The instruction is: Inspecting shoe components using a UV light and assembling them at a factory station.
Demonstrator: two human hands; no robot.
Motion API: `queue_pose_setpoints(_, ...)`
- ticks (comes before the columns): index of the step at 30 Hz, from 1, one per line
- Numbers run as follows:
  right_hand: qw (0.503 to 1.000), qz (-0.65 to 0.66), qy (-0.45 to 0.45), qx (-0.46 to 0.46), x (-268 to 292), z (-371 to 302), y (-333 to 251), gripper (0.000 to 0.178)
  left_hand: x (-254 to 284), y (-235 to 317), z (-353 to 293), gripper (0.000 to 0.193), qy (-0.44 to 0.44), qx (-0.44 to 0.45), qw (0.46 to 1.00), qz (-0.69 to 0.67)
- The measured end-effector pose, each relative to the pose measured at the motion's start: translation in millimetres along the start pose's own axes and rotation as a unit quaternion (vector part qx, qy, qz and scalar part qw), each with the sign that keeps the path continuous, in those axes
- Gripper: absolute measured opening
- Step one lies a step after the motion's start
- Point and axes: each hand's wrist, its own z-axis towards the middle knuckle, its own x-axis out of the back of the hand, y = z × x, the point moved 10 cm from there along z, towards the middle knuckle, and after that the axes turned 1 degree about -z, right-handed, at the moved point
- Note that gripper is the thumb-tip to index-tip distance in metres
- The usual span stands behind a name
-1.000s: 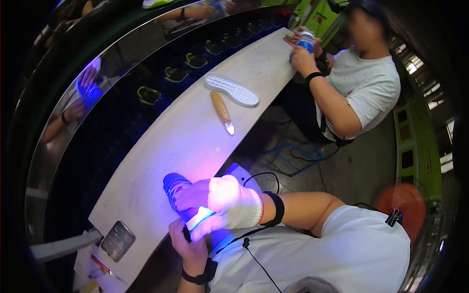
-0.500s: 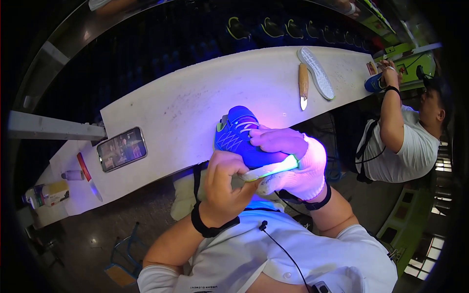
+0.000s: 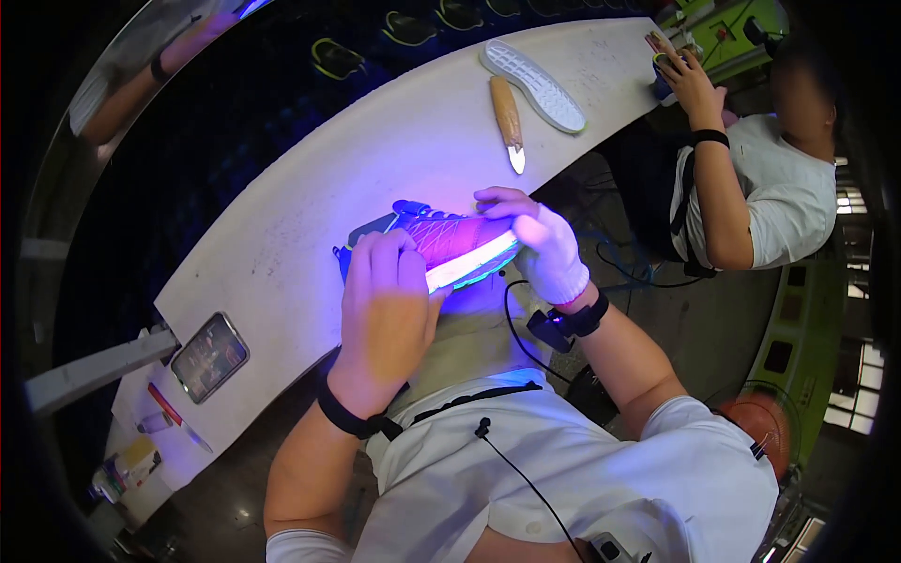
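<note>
A blue sneaker (image 3: 446,237) lies tilted between my hands at the near edge of the white table, its pale sole edge glowing under violet light. My bare left hand (image 3: 383,291) is wrapped round the heel end, fingers over the upper and thumb by the sole. At the toe end, my right hand (image 3: 544,242), in a white knit glove with bare fingertips, grips the shoe from the right. Beyond my right hand lie a wooden-handled knife (image 3: 507,120) and a loose white shoe sole (image 3: 533,84).
A phone (image 3: 211,357) rests near the table's left end, with a red-handled knife (image 3: 175,413) and a small box (image 3: 136,466) beyond it. A grey metal bar (image 3: 103,371) crosses at the left. Several shoes (image 3: 336,58) line the far side. A co-worker (image 3: 741,178) sits at the right.
The shoe has been turned from toe toward me to lying sideways, sole edge facing me. My left hand has moved up onto its heel end, my right onto its toe. The whole view has shifted.
</note>
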Motion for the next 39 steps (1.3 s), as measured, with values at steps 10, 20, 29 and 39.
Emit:
queue_pose_setpoints(10,0.904,-0.415,-0.095,-0.019,-23.3,12.4,-30.0,0.059,0.6,-30.4,10.7,0.049,-0.063,-0.015,0.998,-0.015)
queue_pose_setpoints(20,0.994,-0.062,-0.076,-0.050,-77.9,77.3,-7.9,0.081,134.6,-71.7,11.7,0.086,0.043,0.107,0.956,-0.269)
queue_pose_setpoints(29,0.972,-0.107,-0.147,0.147,-156.7,106.8,-120.7,0.059,124.2,-61.0,23.4,0.072,-0.004,0.154,0.963,-0.220)
queue_pose_setpoints(39,0.774,0.595,-0.181,-0.114,-203.4,132.7,-63.4,0.028,117.5,-89.9,-35.1,0.071,0.030,0.276,0.943,-0.186)
